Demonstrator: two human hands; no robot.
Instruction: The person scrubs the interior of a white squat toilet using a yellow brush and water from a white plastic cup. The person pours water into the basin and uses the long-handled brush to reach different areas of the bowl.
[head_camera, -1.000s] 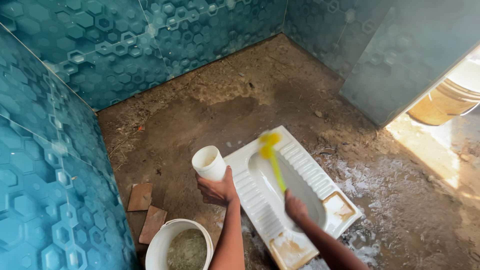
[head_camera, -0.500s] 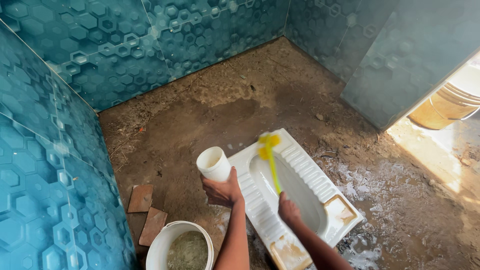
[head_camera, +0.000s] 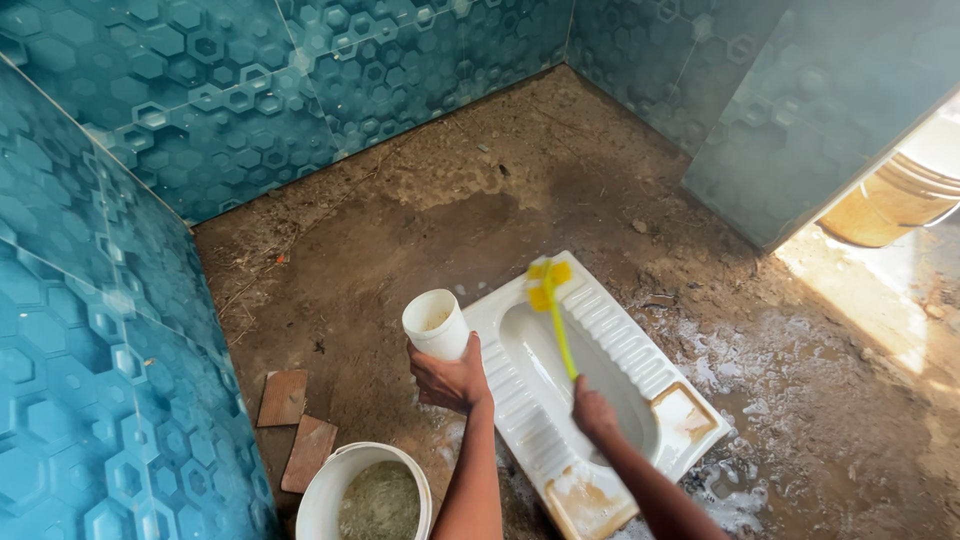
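The right hand (head_camera: 594, 411) is closed around the lower end of a yellow brush (head_camera: 552, 300), whose head rests at the far end of the white squat pan (head_camera: 620, 345), against the rim nearest the back wall. The left hand (head_camera: 449, 378) grips a white cup (head_camera: 435, 323) from below, holding it upright just off the pan's left edge. The pan lies slantwise on the dirt floor (head_camera: 420, 220), with brown stains on its two near corners. A white bucket (head_camera: 340, 480) of murky water sits at the near edge of the floor, just left of the left forearm; two reddish tile pieces (head_camera: 290, 415) lie between it and the blue tiled wall (head_camera: 90, 330). Bare floor stretches well beyond the pan to the far corner. Wet foam (head_camera: 740, 380) spreads right of the pan toward the doorway, where a tan drum (head_camera: 890, 205) stands.
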